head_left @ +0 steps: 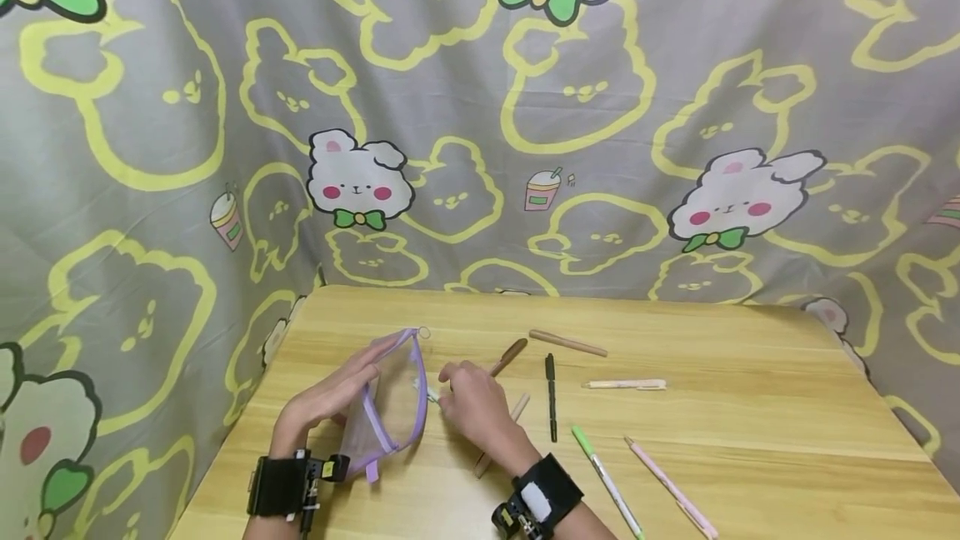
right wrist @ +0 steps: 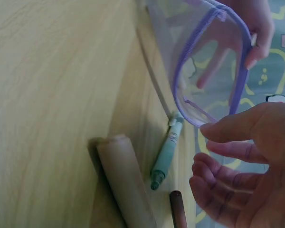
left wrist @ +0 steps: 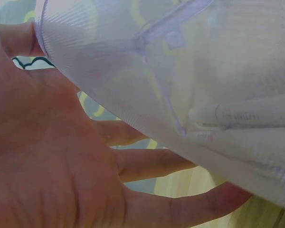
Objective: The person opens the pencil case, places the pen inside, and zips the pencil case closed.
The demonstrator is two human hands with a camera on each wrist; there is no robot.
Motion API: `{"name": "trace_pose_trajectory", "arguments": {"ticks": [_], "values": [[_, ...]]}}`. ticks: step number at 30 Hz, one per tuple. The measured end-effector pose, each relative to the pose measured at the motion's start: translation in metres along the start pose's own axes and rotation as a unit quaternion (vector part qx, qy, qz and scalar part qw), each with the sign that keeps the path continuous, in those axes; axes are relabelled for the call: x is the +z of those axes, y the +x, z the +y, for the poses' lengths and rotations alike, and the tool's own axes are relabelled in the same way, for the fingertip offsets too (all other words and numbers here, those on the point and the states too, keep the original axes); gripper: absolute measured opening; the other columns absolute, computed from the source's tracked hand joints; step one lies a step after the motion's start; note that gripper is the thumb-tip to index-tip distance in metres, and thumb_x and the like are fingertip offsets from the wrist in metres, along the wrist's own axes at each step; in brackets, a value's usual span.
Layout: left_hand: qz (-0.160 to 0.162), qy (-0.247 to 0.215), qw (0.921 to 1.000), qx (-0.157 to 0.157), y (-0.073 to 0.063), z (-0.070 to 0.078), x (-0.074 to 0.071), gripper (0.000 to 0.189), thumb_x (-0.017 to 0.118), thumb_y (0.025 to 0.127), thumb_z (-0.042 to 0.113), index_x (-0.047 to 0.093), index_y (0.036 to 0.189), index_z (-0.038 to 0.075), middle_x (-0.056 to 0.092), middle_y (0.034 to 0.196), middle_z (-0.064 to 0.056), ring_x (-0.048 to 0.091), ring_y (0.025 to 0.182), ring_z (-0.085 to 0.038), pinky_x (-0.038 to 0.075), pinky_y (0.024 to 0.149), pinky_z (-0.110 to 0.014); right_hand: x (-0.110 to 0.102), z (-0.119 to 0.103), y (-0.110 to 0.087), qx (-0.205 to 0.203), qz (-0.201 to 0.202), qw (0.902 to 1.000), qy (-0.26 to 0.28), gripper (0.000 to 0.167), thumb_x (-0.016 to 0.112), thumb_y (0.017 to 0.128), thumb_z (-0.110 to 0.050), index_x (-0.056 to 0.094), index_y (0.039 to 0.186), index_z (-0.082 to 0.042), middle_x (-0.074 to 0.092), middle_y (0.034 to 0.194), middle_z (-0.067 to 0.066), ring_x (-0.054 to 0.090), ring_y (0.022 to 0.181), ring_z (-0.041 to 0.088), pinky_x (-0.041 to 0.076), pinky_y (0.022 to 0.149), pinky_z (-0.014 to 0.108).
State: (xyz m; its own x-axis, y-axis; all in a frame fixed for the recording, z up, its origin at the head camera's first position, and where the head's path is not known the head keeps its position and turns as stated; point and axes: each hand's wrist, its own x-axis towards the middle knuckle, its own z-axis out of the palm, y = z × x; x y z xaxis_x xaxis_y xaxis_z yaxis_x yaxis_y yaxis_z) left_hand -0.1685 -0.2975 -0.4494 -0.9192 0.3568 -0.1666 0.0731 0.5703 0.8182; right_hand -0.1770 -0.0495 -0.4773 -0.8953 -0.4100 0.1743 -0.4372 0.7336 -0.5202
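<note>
My left hand (head_left: 330, 394) holds a see-through pouch (head_left: 408, 440) with purple zip edging by its rim, the thumb near the edge and the fingers spread along its outside. The pouch's mouth gapes toward the right. A pale pen with lettering (left wrist: 247, 114) shows through the mesh in the left wrist view; whether it lies inside or behind cannot be told. My right hand (head_left: 480, 411) is by the mouth, its fingers loosely bent and nothing between them. Below it, a green pen (right wrist: 166, 154) lies on the table, close to the pouch's rim.
Around the right hand lie a brown pen (head_left: 510, 357), a tan pen (head_left: 567, 343), a beige pen (head_left: 482, 465) and a black pen (head_left: 552, 398). Farther right are a pale pen (head_left: 626, 385), a green-capped pen (head_left: 607, 482) and a pink pen (head_left: 670, 486). A patterned curtain (head_left: 465, 107) borders the table.
</note>
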Motion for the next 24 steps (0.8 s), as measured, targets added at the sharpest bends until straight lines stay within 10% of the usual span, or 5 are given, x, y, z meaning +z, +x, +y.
{"name": "trace_pose_trajectory", "arguments": {"ticks": [11,24], "values": [[-0.003,0.012,0.9986,0.051,0.002,-0.001,0.002,0.057,0.03,0.112,0.028,0.019,0.164,0.008,0.011,0.168,-0.025,0.01,0.151,-0.052,0.011,0.109,-0.083,0.015,-0.002,-0.008,-0.029,0.016,0.9936,-0.108,0.014,0.076,0.078,0.003,0.068,0.08,-0.009,0.055,0.069,0.001,0.053,0.059,0.013,0.04,0.042,0.024],[0.004,0.006,0.9992,0.038,0.001,0.003,0.002,0.057,0.031,0.11,0.016,0.018,0.165,0.009,0.01,0.169,-0.024,0.007,0.152,-0.051,0.011,0.109,-0.082,-0.003,0.001,-0.012,-0.011,-0.009,0.9994,-0.032,0.01,0.076,0.079,0.004,0.073,0.086,-0.004,0.065,0.075,0.003,0.048,0.056,0.008,0.041,0.044,0.021]]}}
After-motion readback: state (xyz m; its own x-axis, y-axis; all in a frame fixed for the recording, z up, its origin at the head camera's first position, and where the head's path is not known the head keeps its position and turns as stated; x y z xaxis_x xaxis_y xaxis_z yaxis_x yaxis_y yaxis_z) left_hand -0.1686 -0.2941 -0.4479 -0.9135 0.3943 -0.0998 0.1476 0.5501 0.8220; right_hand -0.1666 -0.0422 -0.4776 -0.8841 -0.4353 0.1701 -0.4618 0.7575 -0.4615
